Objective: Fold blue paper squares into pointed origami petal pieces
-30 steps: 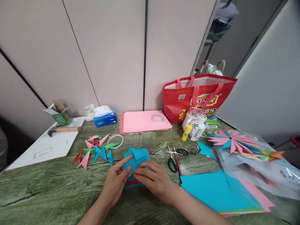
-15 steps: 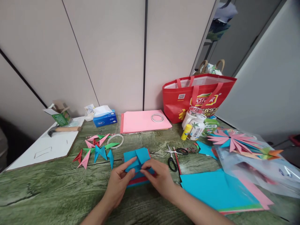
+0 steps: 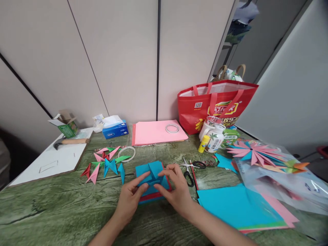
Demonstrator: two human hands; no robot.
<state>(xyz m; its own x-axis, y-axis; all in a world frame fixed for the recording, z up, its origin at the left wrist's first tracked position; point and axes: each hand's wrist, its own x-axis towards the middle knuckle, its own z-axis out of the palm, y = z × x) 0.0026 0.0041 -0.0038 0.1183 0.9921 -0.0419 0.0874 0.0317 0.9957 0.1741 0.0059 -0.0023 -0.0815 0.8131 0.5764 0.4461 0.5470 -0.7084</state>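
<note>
A folded blue paper (image 3: 155,167) with raised flaps lies on a small stack of blue and red paper at the table's front middle. My left hand (image 3: 130,198) rests at its left side, thumb and forefinger gripping the folded edge. On the right side, my right hand (image 3: 178,193) has its fingers apart, their tips at the flaps, with nothing pinched between thumb and forefinger. Scissors (image 3: 189,176) with black handles and a red pencil (image 3: 194,176) lie just right of the stack.
Folded paper pieces (image 3: 110,167) and a white ring (image 3: 133,153) lie left. Pink sheets (image 3: 151,133), a tissue box (image 3: 115,131) and a red bag (image 3: 189,116) stand behind. Right are a glue stick (image 3: 203,144), blue sheets (image 3: 233,206) and a paper flower (image 3: 256,152).
My right hand's thumb and forefinger have parted from their pinch, and its fingers have spread and lifted slightly. More of the blue paper shows between my hands. My left hand has barely moved.
</note>
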